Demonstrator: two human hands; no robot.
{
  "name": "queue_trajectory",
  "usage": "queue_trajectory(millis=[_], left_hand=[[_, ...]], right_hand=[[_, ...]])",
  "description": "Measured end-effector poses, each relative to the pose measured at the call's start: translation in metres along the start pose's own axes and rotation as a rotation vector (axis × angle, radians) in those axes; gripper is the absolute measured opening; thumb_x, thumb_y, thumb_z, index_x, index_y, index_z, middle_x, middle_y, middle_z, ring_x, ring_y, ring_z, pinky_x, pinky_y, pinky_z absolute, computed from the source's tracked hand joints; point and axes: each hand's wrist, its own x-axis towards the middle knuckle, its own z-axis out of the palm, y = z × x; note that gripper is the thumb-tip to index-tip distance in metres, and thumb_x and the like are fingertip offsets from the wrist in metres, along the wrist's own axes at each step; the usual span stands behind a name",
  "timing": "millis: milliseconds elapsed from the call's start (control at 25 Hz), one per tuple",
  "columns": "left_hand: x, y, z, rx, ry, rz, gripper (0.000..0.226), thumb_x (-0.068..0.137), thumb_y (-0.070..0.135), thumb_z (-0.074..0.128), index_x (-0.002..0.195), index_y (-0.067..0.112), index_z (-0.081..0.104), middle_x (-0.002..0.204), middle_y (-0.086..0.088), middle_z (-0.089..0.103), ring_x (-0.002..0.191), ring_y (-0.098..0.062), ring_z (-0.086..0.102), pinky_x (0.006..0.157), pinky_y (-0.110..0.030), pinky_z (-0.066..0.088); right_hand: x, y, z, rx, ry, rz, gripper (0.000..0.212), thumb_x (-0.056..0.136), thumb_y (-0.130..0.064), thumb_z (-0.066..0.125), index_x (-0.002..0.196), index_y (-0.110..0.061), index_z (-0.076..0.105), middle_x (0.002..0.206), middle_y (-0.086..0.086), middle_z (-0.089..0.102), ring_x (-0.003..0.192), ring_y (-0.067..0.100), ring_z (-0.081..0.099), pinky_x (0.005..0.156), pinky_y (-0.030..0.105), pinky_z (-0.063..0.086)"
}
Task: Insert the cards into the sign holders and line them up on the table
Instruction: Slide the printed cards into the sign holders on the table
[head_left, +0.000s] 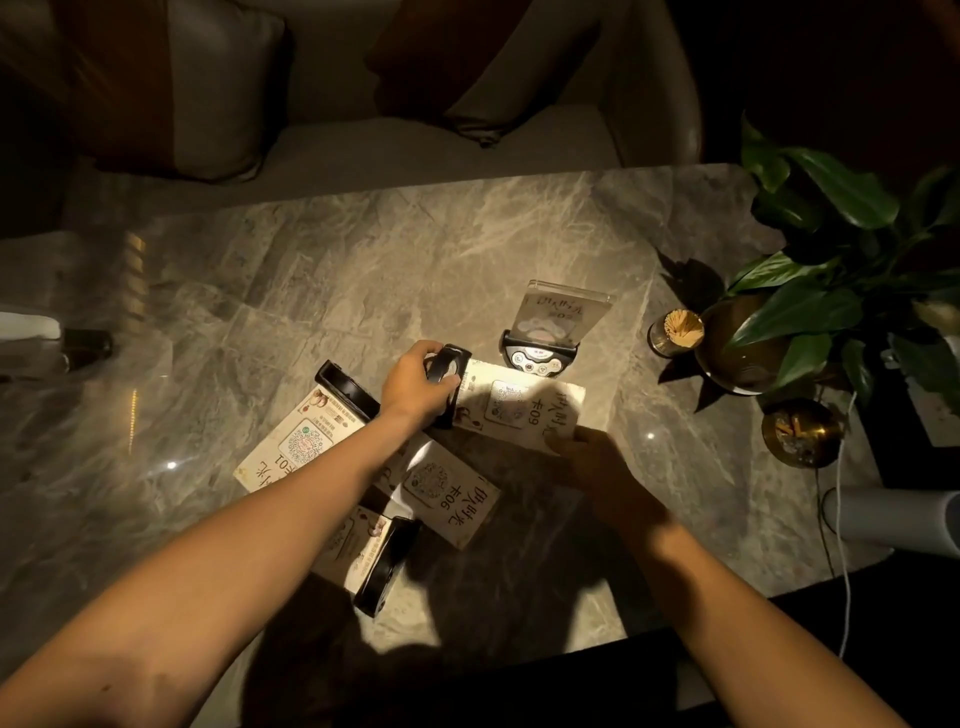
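Head view: your left hand (415, 382) grips a black holder (449, 382) — your right hand (587, 452) pinches its card (519, 410) (marked 09) on the table (363, 260).

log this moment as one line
step: inserting card | left hand: grips black holder base | right hand: holds card 09 | done: one sign upright | table: more signs lying flat

Left forearm (332, 467) hides part of one card (291, 441).

A potted plant (831, 291) stands beside a toothpick jar (675, 332).
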Motion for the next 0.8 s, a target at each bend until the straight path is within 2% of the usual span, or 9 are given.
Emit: queue_trajectory(millis=[40, 120, 240, 360, 440, 520, 640, 720, 800], left_hand=[[-0.002, -0.001, -0.002, -0.038, 0.007, -0.016, 0.049, 0.08, 0.016, 0.076, 0.127, 0.014, 0.059, 0.116, -0.007, 0.068, 0.105, -0.024, 0.065, 0.085, -0.031, 0.052], [-0.005, -0.004, -0.008, -0.078, 0.005, -0.046, 0.052, 0.082, 0.014, 0.075, 0.131, 0.01, 0.056, 0.12, -0.009, 0.067, 0.109, -0.025, 0.064, 0.088, -0.031, 0.051], [-0.012, -0.002, -0.017, -0.012, 0.001, 0.015, 0.065, 0.084, 0.022, 0.075, 0.142, 0.009, 0.048, 0.138, -0.009, 0.058, 0.124, -0.024, 0.057, 0.102, -0.038, 0.048], [-0.019, 0.012, -0.03, -0.011, 0.034, 0.23, 0.064, 0.086, 0.032, 0.074, 0.144, 0.017, 0.049, 0.143, 0.002, 0.054, 0.127, -0.014, 0.052, 0.105, -0.035, 0.045], [-0.023, 0.023, -0.039, -0.092, 0.009, 0.346, 0.05, 0.089, 0.031, 0.071, 0.136, 0.019, 0.059, 0.13, 0.007, 0.063, 0.115, -0.005, 0.059, 0.099, -0.029, 0.05], [-0.026, 0.029, -0.047, -0.147, -0.012, 0.396, 0.031, 0.091, 0.027, 0.069, 0.12, 0.018, 0.069, 0.111, 0.011, 0.071, 0.1, -0.001, 0.065, 0.091, -0.024, 0.054], [-0.028, 0.029, -0.057, -0.161, 0.024, 0.42, 0.01, 0.091, 0.022, 0.07, 0.1, 0.021, 0.073, 0.09, 0.015, 0.071, 0.082, 0.004, 0.064, 0.076, -0.008, 0.048], [-0.029, 0.022, -0.058, -0.167, 0.034, 0.397, 0.006, 0.09, 0.021, 0.071, 0.094, 0.018, 0.074, 0.088, 0.012, 0.072, 0.08, 0.002, 0.066, 0.072, -0.011, 0.049], [-0.029, 0.012, -0.054, -0.18, 0.02, 0.346, 0.009, 0.088, 0.024, 0.072, 0.093, 0.016, 0.074, 0.087, 0.007, 0.074, 0.081, -0.006, 0.07, 0.073, -0.025, 0.057]], right_hand=[[-0.007, -0.01, 0.003, 0.016, -0.007, -0.032, 0.013, 0.099, -0.012, 0.06, 0.097, -0.014, 0.073, 0.091, 0.007, 0.078, 0.084, 0.023, 0.078, 0.068, 0.036, 0.064], [-0.012, -0.029, 0.006, 0.031, -0.01, -0.096, 0.013, 0.099, -0.014, 0.059, 0.1, -0.018, 0.072, 0.093, 0.003, 0.078, 0.086, 0.02, 0.077, 0.074, 0.037, 0.064], [-0.005, -0.056, 0.009, -0.286, 0.022, -0.32, 0.019, 0.093, -0.011, 0.061, 0.109, -0.019, 0.069, 0.101, -0.001, 0.076, 0.089, 0.017, 0.075, 0.075, 0.034, 0.062], [-0.002, -0.08, 0.019, -0.57, 0.054, -0.497, 0.019, 0.095, -0.013, 0.059, 0.111, -0.011, 0.067, 0.103, 0.003, 0.074, 0.086, 0.016, 0.069, 0.061, 0.012, 0.049], [-0.002, -0.094, 0.029, -0.666, 0.036, -0.589, 0.018, 0.098, -0.015, 0.058, 0.112, -0.01, 0.068, 0.104, 0.002, 0.074, 0.087, 0.013, 0.068, 0.062, 0.009, 0.047], [-0.004, -0.104, 0.038, -0.712, 0.03, -0.652, 0.015, 0.098, -0.019, 0.058, 0.107, -0.014, 0.07, 0.097, 0.0, 0.075, 0.085, 0.016, 0.07, 0.069, 0.023, 0.054], [-0.001, -0.108, 0.047, -0.707, 0.058, -0.678, 0.012, 0.097, -0.02, 0.061, 0.102, -0.017, 0.072, 0.087, -0.002, 0.075, 0.08, 0.017, 0.07, 0.074, 0.039, 0.057], [0.0, -0.107, 0.05, -0.677, 0.067, -0.673, 0.011, 0.095, -0.018, 0.064, 0.101, -0.016, 0.073, 0.084, -0.002, 0.074, 0.079, 0.016, 0.069, 0.074, 0.037, 0.056], [-0.001, -0.105, 0.054, -0.675, 0.071, -0.678, 0.011, 0.094, -0.016, 0.066, 0.101, -0.014, 0.074, 0.086, -0.002, 0.073, 0.079, 0.015, 0.067, 0.071, 0.03, 0.051]])
